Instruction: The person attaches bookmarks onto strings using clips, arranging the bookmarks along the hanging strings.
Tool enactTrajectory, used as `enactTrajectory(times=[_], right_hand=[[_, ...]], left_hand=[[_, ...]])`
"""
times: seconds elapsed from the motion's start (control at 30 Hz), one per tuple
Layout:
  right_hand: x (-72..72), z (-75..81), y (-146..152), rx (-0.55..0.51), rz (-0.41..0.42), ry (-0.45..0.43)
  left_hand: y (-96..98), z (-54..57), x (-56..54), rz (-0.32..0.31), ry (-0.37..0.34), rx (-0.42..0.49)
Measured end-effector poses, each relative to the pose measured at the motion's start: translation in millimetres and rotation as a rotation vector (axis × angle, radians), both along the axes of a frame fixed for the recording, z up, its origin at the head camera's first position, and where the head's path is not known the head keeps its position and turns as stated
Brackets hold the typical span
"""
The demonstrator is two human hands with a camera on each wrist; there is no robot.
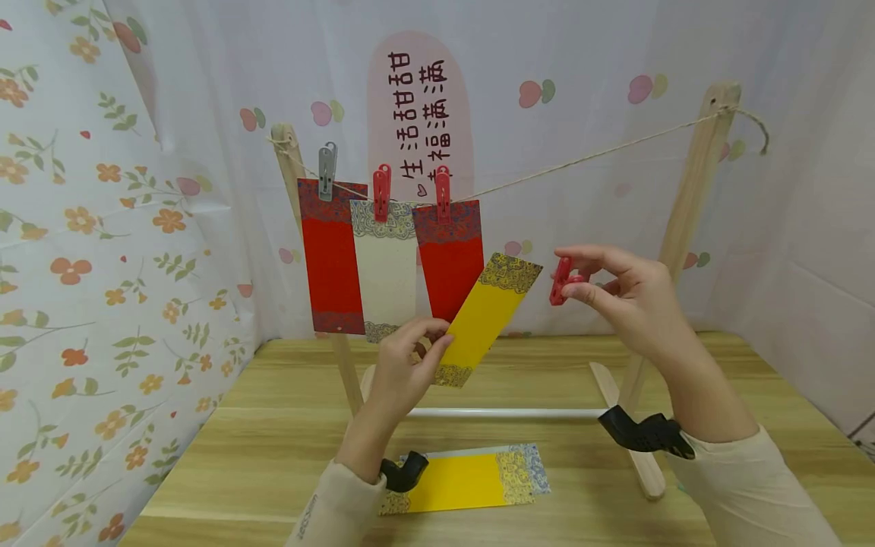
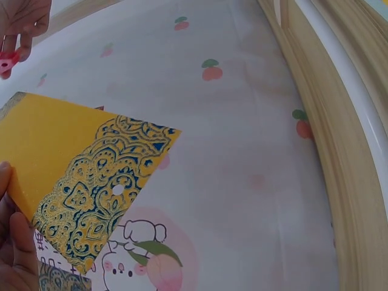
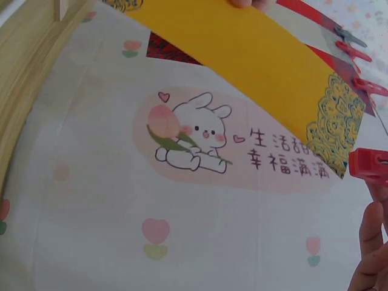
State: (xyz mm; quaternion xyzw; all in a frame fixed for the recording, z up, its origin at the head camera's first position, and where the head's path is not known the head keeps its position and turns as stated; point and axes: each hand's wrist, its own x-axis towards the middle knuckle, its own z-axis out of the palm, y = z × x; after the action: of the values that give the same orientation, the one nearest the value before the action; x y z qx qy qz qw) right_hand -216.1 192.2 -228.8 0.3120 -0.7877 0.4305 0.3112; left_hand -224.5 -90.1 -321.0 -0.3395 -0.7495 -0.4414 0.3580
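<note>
held yellow card (image 1: 485, 317) slants, long axis rising to the right.

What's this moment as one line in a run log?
left fingers: holding yellow card, unclipped | right fingers: pinching red clip | string: three cards clipped on | table: another yellow card

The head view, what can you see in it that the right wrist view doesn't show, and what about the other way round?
Only the head view shows the flat yellow card lying on the wooden table, and the right wooden post.

Only the right wrist view shows the bunny drawing with its pink tulip.

Both show the left hand on the held yellow card, the right hand with a red clothespin, and the hanging cream card.
</note>
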Motion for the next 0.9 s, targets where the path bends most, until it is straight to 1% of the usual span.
enactTrajectory(times=[0.07,0.13,0.27,0.33,0.4,0.5,0.6,0.73,0.9], right_hand=[[-1.3,3.3,-2,-0.016,0.005,0.007],[-2.4,6.5,-5,-0.043,0.023,0.000],[-3.4,13.7,-11,-0.150,0.088,-0.055],[-3.4,18.1,-14,-0.196,0.104,-0.078],[-3.5,22.7,-16,-0.221,0.108,-0.087],[-3.4,29.3,-19,-0.223,0.098,-0.084],[-3.5,35.4,-21,-0.254,0.136,-0.087],[-5.2,42.6,-27,-0.319,0.216,-0.060],[-10.7,51.8,-35,-0.373,0.306,0.007]], left_hand=[[2.7,1.6,-1.3,-0.002,0.012,0.020],[5.2,2.5,-2.0,-0.002,0.008,0.038],[8.7,3.3,-0.9,0.000,-0.031,0.055],[10.1,4.7,-0.3,0.006,-0.048,0.050],[11.1,6.2,-0.4,0.008,-0.056,0.041],[12.8,7.2,-1.0,0.012,-0.053,0.031],[14.0,8.0,-1.6,0.017,-0.042,0.033],[16.1,10.1,-3.0,0.024,-0.024,0.042],[20.6,15.2,-5.4,0.006,0.010,0.058]])
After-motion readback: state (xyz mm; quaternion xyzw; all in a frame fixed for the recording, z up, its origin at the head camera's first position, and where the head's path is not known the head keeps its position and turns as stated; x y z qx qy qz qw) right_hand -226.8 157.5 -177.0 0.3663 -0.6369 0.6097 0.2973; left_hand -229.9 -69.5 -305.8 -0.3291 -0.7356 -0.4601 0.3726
